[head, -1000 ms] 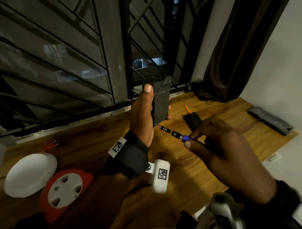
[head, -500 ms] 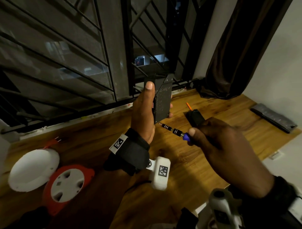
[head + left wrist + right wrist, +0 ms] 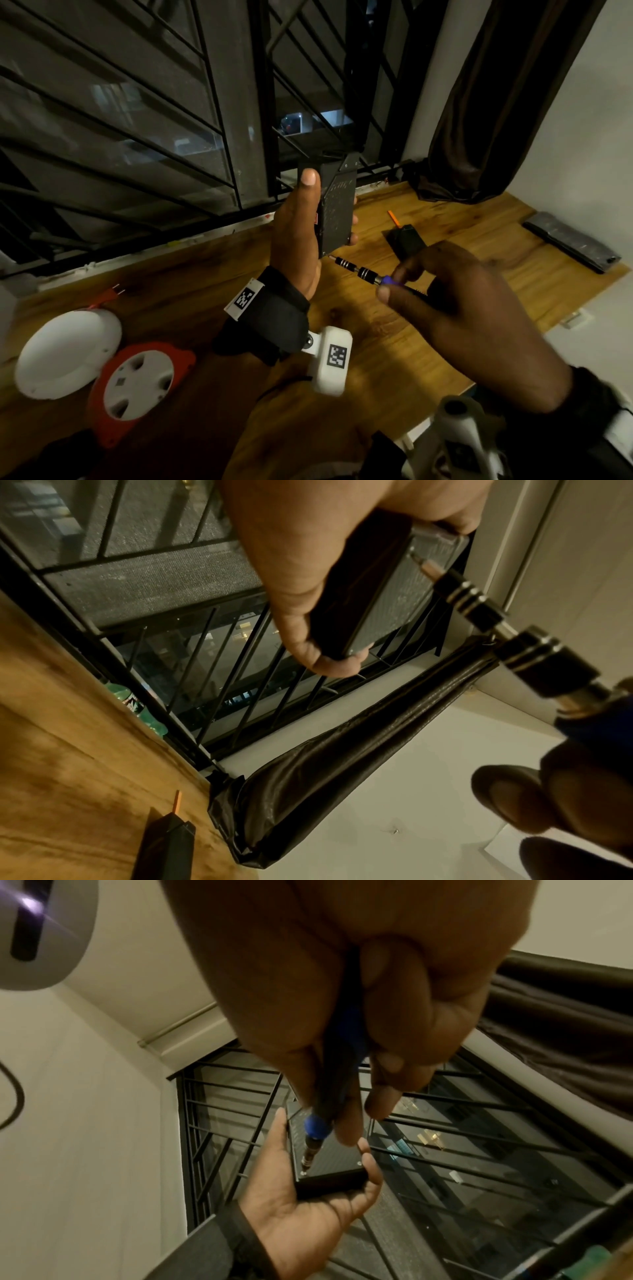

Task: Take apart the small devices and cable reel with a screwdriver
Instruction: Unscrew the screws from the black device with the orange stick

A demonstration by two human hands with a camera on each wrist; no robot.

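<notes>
My left hand [image 3: 301,233] grips a flat black box device [image 3: 337,209] upright above the wooden table [image 3: 376,342], thumb along one edge and fingertips round the other. My right hand [image 3: 445,301] pinches a blue-handled screwdriver [image 3: 363,274]. Its tip sits on a corner screw [image 3: 303,1172] at the box's lower end. In the left wrist view the screwdriver's bit [image 3: 424,566] touches the black box [image 3: 387,601]. In the right wrist view the blue handle [image 3: 318,1126] points down at the black box [image 3: 329,1156]. The orange and white cable reel [image 3: 137,380] lies at the table's left.
A white round cover [image 3: 68,353] lies beside the reel. A smaller black device [image 3: 406,240] with an orange stick [image 3: 394,217] rests behind my right hand. A grey flat bar [image 3: 572,241] lies far right. A barred window [image 3: 171,120] and dark curtain [image 3: 496,102] stand behind.
Both hands keep their hold and the screwdriver tip stays at the box's lower corner. The right hand's fingers have shifted slightly on the handle.
</notes>
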